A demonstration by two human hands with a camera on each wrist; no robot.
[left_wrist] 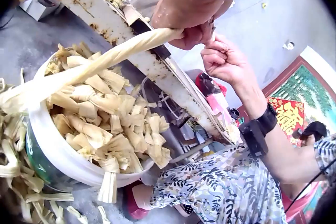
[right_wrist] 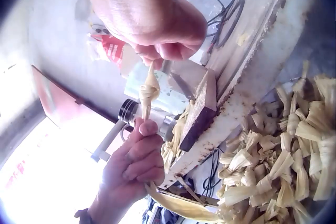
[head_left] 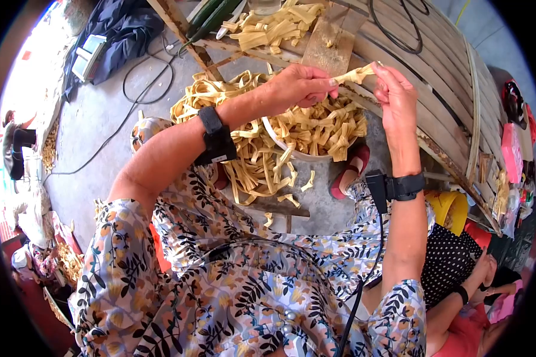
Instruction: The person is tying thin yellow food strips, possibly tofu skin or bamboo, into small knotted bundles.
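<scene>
Over the bucket my left hand [head_left: 301, 88] pinches one side of a pale yellow knotted strip [head_left: 356, 75], which looks like tofu skin. My right hand [head_left: 396, 98] pinches its other end between thumb and fingers. In the right wrist view the knot [right_wrist: 149, 90] sits stretched between my right hand [right_wrist: 157, 19] above and my left hand [right_wrist: 137, 163] below. A long twisted tail of the strip [left_wrist: 100, 64] runs from my left hand [left_wrist: 197, 6] across the bucket in the left wrist view. The white-rimmed bucket [left_wrist: 43, 121] is heaped with knotted pieces [left_wrist: 113, 113].
Long loose strips [head_left: 250, 172] hang beside the bucket on the left. A slatted wooden bench [head_left: 441, 89] with a rusty metal edge lies ahead, bearing a wooden block [head_left: 329, 47] and more pieces [head_left: 280, 27]. A cable [head_left: 116, 134] crosses the floor. Another person [head_left: 464, 291] sits at right.
</scene>
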